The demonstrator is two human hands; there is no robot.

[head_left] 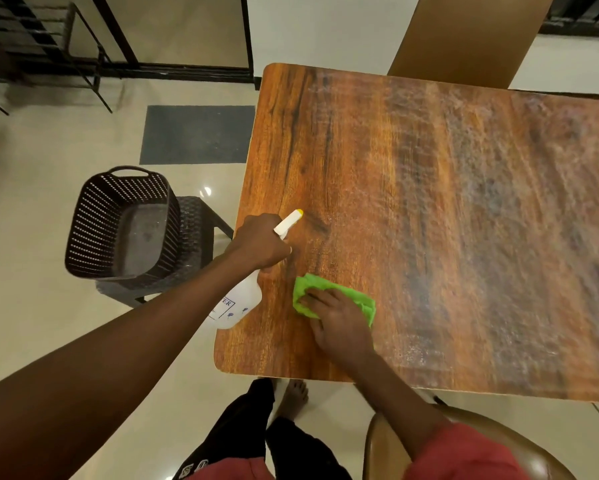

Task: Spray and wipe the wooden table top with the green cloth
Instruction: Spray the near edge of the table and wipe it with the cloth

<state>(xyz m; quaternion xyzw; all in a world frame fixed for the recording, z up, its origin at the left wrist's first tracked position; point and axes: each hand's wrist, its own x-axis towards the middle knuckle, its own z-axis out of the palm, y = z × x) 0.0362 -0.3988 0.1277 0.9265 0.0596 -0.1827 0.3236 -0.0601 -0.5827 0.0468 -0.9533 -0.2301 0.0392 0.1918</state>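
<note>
The wooden table top (429, 202) fills the right half of the view, with a hazy film across its middle and right. My left hand (260, 242) grips a white spray bottle (239, 303) by its neck over the table's near left edge; the yellow-tipped nozzle (292, 218) points out over the wood. My right hand (339, 323) presses flat on a crumpled green cloth (311, 284) lying on the table near the front left corner, covering part of the cloth.
A dark perforated plastic basket (118, 223) sits on a dark stool (194, 233) left of the table. A tan chair (464, 36) stands at the far side and another chair's back (388, 445) at the near side. A grey mat (197, 133) lies on the tiled floor.
</note>
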